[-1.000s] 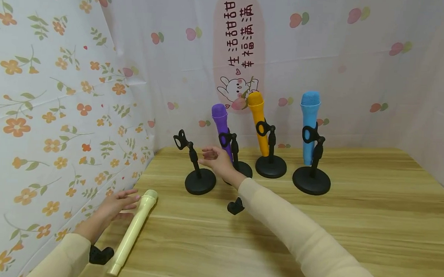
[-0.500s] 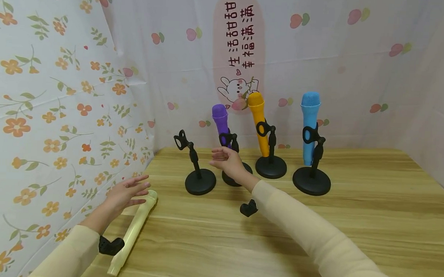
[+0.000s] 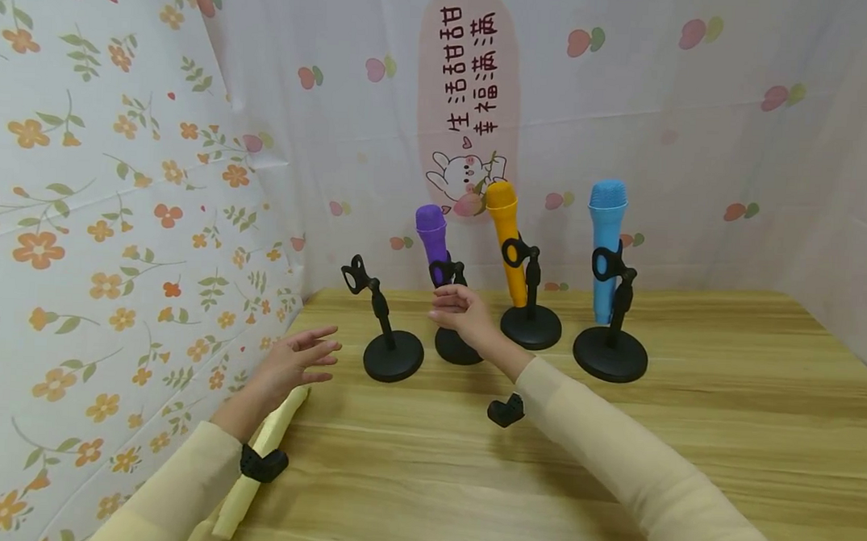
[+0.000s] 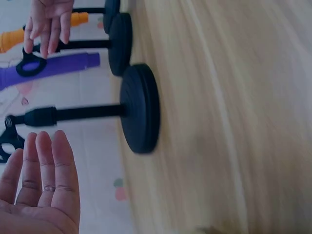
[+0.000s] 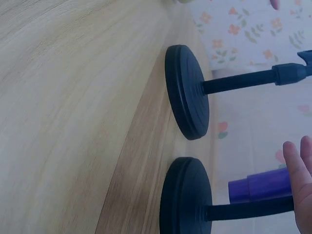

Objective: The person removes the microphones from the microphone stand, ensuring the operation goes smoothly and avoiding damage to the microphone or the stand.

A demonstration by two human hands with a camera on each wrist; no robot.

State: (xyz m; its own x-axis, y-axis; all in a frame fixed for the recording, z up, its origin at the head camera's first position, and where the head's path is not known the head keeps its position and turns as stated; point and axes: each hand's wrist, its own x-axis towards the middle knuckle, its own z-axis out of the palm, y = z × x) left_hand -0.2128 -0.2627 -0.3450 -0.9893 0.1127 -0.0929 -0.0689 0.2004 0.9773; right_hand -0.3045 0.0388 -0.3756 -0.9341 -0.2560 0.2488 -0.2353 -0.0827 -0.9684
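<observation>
Both hands have moved toward the right side of the head view since the earlier frames: the left hand (image 3: 299, 361) has gone from beside the pale yellow microphone (image 3: 240, 504) toward the leftmost stand (image 3: 393, 355), and the right hand (image 3: 468, 314) is now before the purple microphone (image 3: 432, 236). Left fingers are stretched and somewhat apart, a wide grip with nothing in it; the left wrist view shows this palm better. Right fingers are only slightly bent and hold nothing that can be seen; whether they touch anything, one cannot tell. The pale yellow microphone lies on the table (image 3: 747, 413), partly covered by the left forearm. In the head view, the right hand hides the lower end of the purple microphone, but both wrist views show it. Only the head view shows the blue microphone (image 3: 606, 226), nearly upright, while the orange microphone (image 3: 504, 225) appears also in the left wrist view
</observation>
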